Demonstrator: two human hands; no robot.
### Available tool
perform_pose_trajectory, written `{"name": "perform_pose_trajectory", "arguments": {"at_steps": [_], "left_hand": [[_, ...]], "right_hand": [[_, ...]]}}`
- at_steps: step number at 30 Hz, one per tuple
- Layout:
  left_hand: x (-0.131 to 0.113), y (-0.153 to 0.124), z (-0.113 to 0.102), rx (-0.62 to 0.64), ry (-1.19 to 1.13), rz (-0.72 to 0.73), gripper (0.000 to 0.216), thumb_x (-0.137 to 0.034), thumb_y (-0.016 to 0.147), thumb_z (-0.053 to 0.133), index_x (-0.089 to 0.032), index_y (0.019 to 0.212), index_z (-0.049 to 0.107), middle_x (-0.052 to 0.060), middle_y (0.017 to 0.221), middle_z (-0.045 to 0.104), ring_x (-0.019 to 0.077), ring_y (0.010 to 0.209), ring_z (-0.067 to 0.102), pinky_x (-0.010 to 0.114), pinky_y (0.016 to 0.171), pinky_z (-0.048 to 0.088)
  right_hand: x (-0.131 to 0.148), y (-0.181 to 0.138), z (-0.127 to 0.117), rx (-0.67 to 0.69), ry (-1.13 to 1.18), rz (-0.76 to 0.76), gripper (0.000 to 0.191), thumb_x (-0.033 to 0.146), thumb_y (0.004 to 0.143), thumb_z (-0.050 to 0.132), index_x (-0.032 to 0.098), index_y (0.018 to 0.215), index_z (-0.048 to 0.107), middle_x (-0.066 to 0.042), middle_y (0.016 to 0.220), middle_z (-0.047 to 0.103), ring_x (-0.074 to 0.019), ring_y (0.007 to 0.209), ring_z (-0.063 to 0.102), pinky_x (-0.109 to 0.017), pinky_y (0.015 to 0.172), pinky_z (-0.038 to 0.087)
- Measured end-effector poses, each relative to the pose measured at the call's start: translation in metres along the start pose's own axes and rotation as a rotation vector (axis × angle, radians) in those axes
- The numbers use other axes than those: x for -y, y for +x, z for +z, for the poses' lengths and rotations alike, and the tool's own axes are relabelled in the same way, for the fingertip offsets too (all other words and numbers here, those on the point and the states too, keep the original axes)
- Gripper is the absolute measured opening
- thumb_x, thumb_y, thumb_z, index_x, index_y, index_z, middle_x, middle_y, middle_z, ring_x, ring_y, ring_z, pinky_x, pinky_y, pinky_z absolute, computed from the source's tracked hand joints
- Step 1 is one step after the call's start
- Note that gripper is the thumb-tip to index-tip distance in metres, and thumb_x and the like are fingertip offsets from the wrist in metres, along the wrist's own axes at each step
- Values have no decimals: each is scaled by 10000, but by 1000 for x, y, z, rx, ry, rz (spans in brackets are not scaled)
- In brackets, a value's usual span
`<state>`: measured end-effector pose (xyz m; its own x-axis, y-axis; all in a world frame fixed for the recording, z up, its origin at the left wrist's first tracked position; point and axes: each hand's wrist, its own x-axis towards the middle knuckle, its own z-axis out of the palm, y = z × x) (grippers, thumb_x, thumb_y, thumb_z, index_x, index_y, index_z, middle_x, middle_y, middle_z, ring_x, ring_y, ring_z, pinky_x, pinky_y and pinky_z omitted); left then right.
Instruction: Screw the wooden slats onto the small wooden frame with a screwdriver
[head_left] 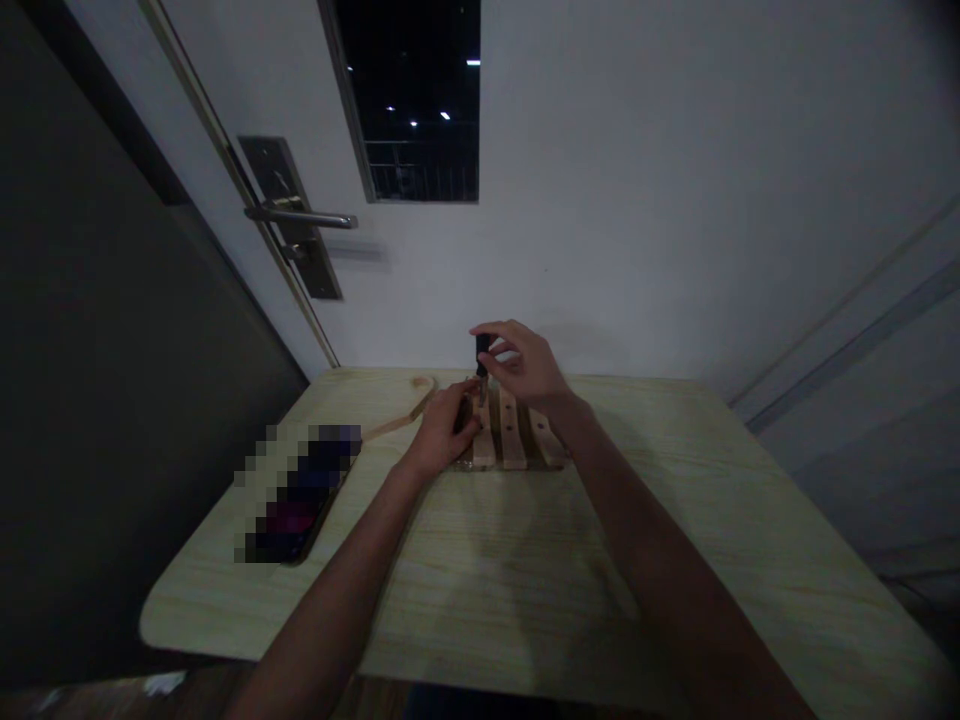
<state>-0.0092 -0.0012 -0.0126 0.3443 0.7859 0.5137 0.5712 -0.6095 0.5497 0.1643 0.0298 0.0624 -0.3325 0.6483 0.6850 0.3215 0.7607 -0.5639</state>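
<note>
My right hand pinches the black handle of a small screwdriver from above. The screwdriver stands upright, its shaft pointing down at the leftmost slat of a slatted wooden piece. Several pale slats with dark holes run side by side on that piece, with darker gaps between them. My left hand grips the left side of the wooden piece, its thumb and fingers around the left slat near the screwdriver tip. What exactly the tip touches is too small to make out.
The pieces lie on a light wood-grain table. A curved wooden strip lies left of my left hand. Farther left is a phone, partly pixelated. Behind the table stands a white door with a metal handle and a dark window.
</note>
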Motion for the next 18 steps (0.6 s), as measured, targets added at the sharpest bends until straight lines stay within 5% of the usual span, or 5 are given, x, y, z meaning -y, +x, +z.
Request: {"name": "perform_pose_trajectory", "arguments": {"at_steps": [13,18], "left_hand": [[3,-1,1,5,-6,-6,489,-206,798,520,-163,1276,427,106,1221,561,250,1080,523,403,943,403],[2,-1,1,5,-5,-10,476,-215,804,515,-163,1270,433,107,1218,565,252,1076,526,408,941,409]], "right_hand": [[0,2,1,-43,3,23,292,281,820,591,225,1106,609,-33,908,599,-73,616,546,-189,528,526],[-1,2,3,-33,-7,1,270,236,823,566,215,1088,612,-57,951,604,-110,724,589,-202,562,547]]}}
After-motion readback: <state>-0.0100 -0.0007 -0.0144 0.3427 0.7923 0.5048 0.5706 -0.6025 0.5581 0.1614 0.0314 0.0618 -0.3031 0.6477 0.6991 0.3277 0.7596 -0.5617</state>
